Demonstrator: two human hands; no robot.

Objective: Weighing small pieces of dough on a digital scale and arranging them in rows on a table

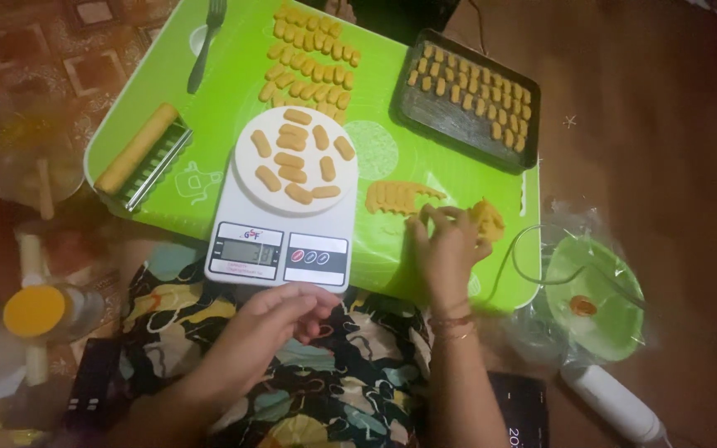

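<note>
Shaping step: your right hand (450,241) pinches the dough lump (486,220); left hand (284,319) loosely curled, empty. Next: a steady pinch, then the scale (284,249).

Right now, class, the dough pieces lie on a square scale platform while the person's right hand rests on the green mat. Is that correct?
Not quite. In the head view the platform of the kitchen scale is round, not square. The rest stands: the dough pieces lie on it, and the right hand rests on the green mat.
</note>
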